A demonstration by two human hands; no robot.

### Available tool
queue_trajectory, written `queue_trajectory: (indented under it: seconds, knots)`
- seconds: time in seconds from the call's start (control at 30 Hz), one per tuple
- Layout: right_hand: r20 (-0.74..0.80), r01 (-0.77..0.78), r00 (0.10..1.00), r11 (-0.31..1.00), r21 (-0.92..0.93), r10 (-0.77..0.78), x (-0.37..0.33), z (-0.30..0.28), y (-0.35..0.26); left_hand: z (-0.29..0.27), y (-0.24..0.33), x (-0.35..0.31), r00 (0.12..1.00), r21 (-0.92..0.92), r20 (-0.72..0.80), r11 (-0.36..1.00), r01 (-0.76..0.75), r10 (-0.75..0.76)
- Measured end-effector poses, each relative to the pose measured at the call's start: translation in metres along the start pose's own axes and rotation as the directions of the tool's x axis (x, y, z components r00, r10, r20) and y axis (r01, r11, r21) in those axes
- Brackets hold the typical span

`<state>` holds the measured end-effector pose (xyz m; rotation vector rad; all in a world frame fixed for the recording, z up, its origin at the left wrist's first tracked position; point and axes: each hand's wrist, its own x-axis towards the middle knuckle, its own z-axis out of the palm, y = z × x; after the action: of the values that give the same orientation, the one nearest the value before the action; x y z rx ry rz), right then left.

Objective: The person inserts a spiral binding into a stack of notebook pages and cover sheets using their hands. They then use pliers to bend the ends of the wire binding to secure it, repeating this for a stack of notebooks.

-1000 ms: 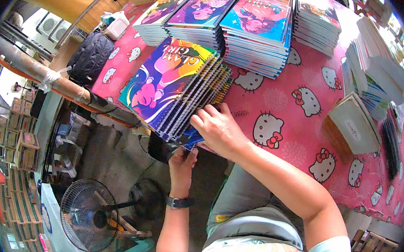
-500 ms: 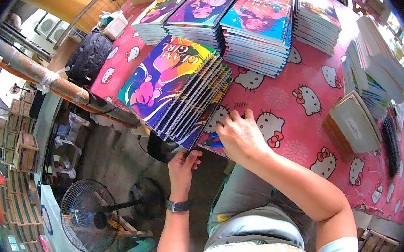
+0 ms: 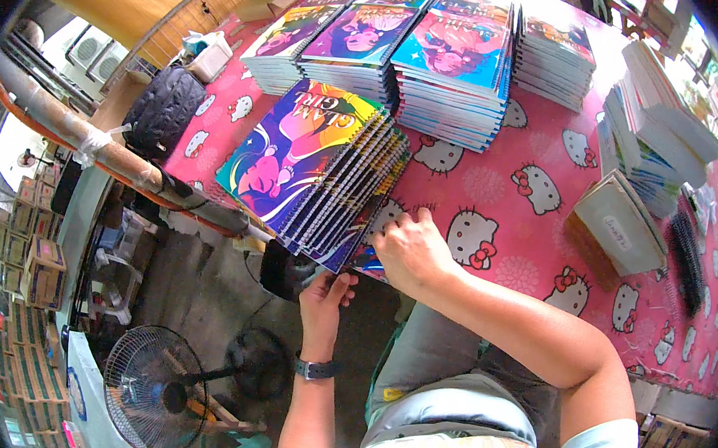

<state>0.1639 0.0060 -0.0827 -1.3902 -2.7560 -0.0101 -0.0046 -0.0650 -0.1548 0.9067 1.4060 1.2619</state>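
A fanned stack of spiral-bound notebooks (image 3: 297,153) with colourful illustrated covers lies at the table's near edge, the black coils stepped along its right side. Just below its lowest corner is my left hand (image 3: 324,294), wearing a dark wristwatch (image 3: 315,368). Its thumb and fingers are drawn together; whatever they pinch is too small to make out. My right hand (image 3: 417,254) rests at the table edge right of the stack, with fingers curled. A small blue item (image 3: 370,262) shows partly beneath that hand; its kind is hidden.
Tall piles of spiral notebooks (image 3: 451,77) stand at the back of the pink cat-patterned table (image 3: 510,226). To the right are a cardboard box (image 3: 622,228), black binding coils (image 3: 686,260) and stacked paper (image 3: 662,124). A fan (image 3: 154,390) stands lower left, below a long pipe (image 3: 115,153).
The view has shifted slightly, so the table and stacks sit a little lower. My right hand's fingers have drawn closer together. My left hand stays by the stack's corner.
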Motion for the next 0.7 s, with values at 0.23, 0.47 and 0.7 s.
queue_trajectory:
  seconds: [0.23,0.47,0.7]
  knots:
    - [-0.052,0.058,0.997,0.998,-0.007,-0.058,0.001,0.001,0.002,-0.001,0.006,0.003,1.0,0.083,0.014,0.997,0.0,-0.001]
    - [0.077,-0.048,0.996,0.984,0.169,0.035,-0.027,-0.01,0.035,-0.007,0.018,-0.015,0.908,0.311,0.354,0.944,0.111,-0.223]
    - [-0.248,-0.328,0.903,0.936,0.131,0.351,-0.114,0.01,0.112,0.092,0.064,0.021,0.661,0.457,0.46,0.48,-0.749,0.593]
